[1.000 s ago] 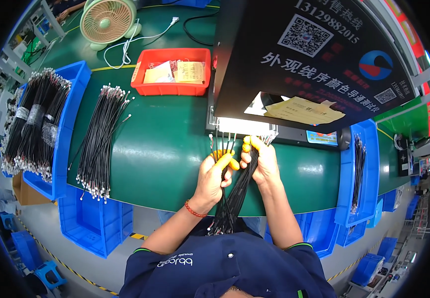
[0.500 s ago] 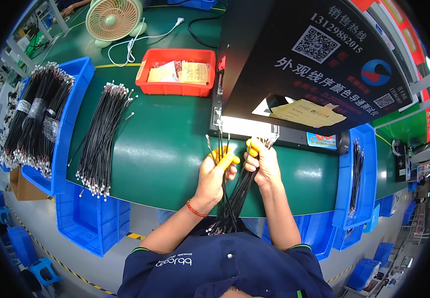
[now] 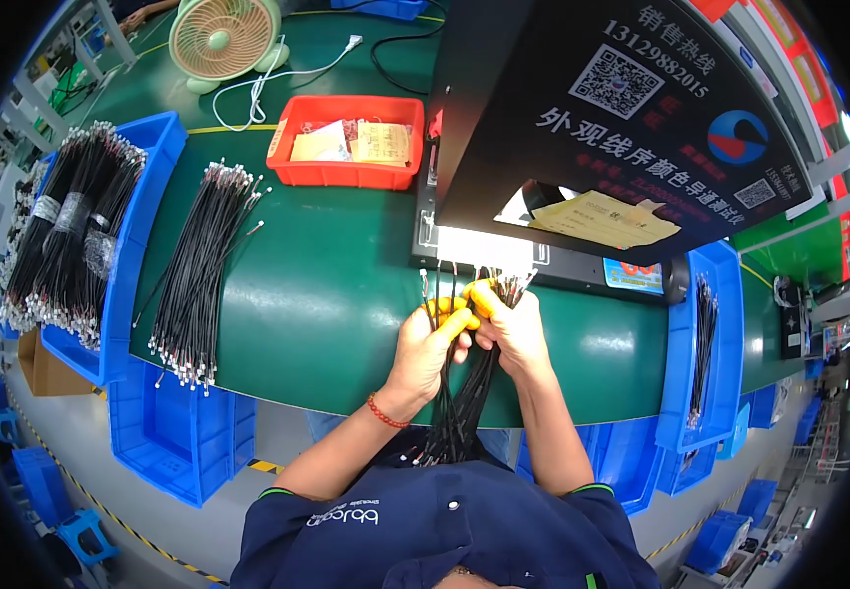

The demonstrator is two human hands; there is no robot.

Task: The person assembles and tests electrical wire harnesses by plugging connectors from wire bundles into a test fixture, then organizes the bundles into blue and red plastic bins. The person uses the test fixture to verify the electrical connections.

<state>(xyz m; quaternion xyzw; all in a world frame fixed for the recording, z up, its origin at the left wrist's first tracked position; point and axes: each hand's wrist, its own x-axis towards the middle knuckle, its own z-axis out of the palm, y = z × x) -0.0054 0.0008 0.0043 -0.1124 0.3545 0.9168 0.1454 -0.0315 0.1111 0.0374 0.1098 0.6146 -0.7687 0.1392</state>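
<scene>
left hand (image 3: 430, 348): forearm comes up from the lower edge, wrist bent inward; fingers curled and clenched around the cable bundle (image 3: 459, 412); yellow finger cots (image 3: 454, 322) on the fingertips; red bead bracelet (image 3: 386, 411) on the wrist.
right hand (image 3: 515, 332): forearm rises from lower right, hand just beside the left one, touching it; fingers pinched shut on the upper ends of the same cables, yellow cot on one fingertip.
cable bundle: thin black wires, held upright between both hands at the near edge of the surface (image 3: 327, 294); lower part hangs down in front of the dark blue shirt; small metal-tipped ends fan out at the top, right under the lit slot (image 3: 487, 247) of the black tester box (image 3: 582, 128).
change: both hands sit a bit nearer the lit slot than a second ago, wire tips now closer to it; grip looks the same; view has shifted slightly.
surface: smooth green mat, glossy, curved by the lens.
loose cables (image 3: 199, 270): long flat heap of black wires with pale terminals, lying on the mat left of the hands, well apart.
blue bin (image 3: 135, 245): hard plastic, holds taped black cable bundles (image 3: 61, 240).
red tray (image 3: 349, 142): plastic, rectangular, paper slips inside.
fan (image 3: 220, 34): small, pale, round grille, far left corner.
right blue bin (image 3: 705, 344): narrow, a few black wires in it.
</scene>
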